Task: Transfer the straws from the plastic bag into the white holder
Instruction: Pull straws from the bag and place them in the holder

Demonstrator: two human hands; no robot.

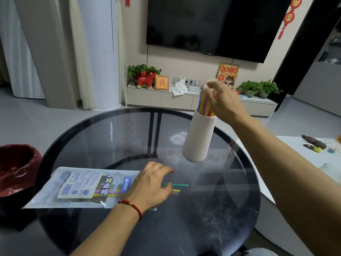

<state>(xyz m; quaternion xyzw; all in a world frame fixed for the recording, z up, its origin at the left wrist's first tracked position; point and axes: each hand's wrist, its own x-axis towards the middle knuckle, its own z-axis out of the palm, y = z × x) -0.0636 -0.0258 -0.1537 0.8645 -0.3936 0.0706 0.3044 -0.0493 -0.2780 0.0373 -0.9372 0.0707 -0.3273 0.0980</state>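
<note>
1. Right hand (222,100) is reaching across the upper right of the frame, its fingers curled around the tops of a bunch of coloured straws (203,105) that are standing in the white holder (198,137).
2. Left hand (151,185) is lying palm down in the lower middle of the frame, over the open end of the plastic bag (81,187), with its fingers loosely bent and its fingertips at the loose straws (178,187); whether it is pinching one I cannot tell.
3. A green straw and a yellow one are sticking out from under that hand toward the right, lying flat on the glass.
4. The plastic bag is lying flat on the left part of the round glass counter (230,200), its printed label facing up and a few pale straws showing through it.
5. The white holder, ribbed and tall, is standing on the counter right of centre, well apart from the bag.
6. A red cord bracelet (132,206) is sitting on the left wrist.
7. A bin with a red liner (16,167) is standing at the left edge of the frame, beside the counter.
</note>
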